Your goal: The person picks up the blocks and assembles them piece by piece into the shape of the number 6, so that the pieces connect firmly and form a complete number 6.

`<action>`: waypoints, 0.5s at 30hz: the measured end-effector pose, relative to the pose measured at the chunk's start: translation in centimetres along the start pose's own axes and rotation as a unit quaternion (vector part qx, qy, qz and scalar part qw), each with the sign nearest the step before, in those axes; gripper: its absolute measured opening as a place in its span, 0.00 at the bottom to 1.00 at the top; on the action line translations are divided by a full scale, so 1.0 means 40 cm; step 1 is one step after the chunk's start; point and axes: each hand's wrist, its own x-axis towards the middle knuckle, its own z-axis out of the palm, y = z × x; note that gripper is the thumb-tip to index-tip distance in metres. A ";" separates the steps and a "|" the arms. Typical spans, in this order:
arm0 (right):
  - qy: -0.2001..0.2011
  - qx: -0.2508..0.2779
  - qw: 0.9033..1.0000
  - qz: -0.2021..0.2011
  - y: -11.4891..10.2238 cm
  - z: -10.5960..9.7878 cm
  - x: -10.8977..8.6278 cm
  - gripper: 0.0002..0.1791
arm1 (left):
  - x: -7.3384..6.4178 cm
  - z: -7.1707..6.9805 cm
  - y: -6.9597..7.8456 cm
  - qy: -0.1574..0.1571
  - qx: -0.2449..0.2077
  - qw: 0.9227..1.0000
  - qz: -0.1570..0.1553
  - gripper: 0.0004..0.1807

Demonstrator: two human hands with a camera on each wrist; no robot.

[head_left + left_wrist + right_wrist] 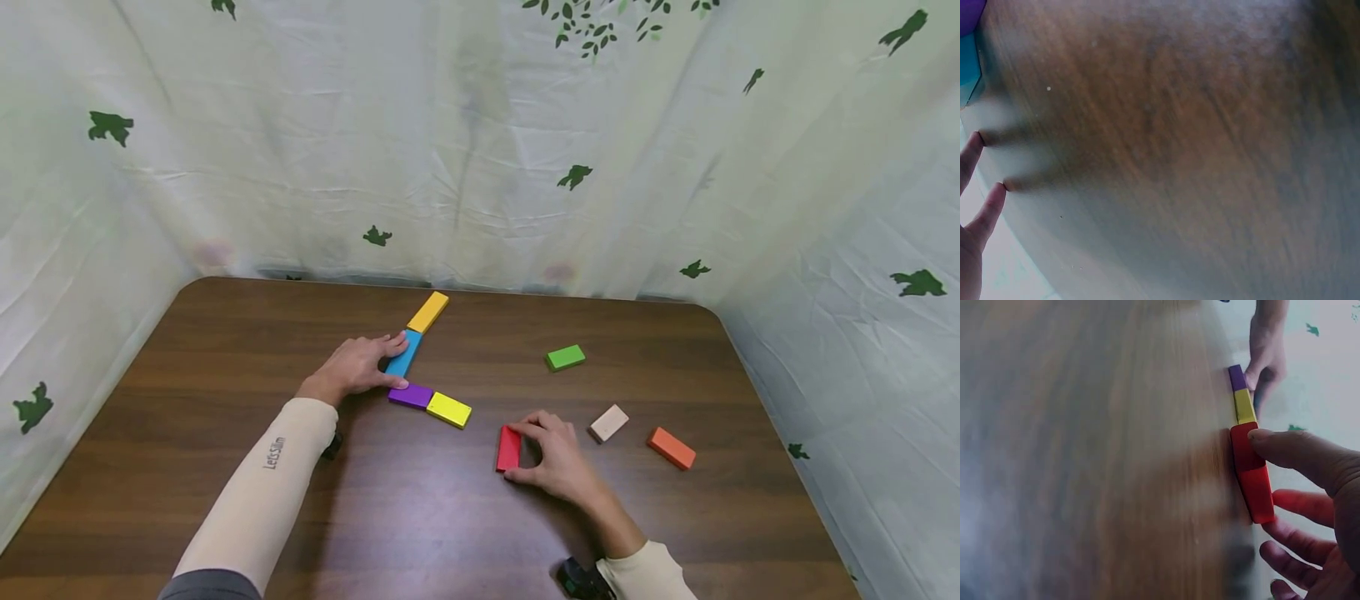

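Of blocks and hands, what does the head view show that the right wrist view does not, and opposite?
Only head: the amber block, green block, pale block and orange block.
Only right wrist: the inner side of the right hand.
Both: right hand, left hand, red block, yellow block and purple block.
Whether right wrist shows the blue block, I cannot tell.

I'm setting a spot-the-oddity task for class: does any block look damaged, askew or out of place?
Nothing clearly stands out. The purple block sits at an angle to the blue block, but the left hand is right there, so the bend may be deliberate. No damage or spill shows.
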 end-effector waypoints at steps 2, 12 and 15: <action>-0.005 -0.003 1.000 -0.009 -0.004 0.003 0.001 0.32 | 0.000 0.000 0.000 0.000 0.000 1.000 0.000 0.48; -0.023 -0.001 1.000 -0.019 -0.023 0.023 0.015 0.32 | -0.002 0.002 -0.001 0.003 -0.002 1.000 0.002 0.49; -0.017 -0.002 1.000 -0.011 -0.032 0.033 0.020 0.33 | -0.003 0.003 -0.003 0.007 -0.002 1.000 0.004 0.49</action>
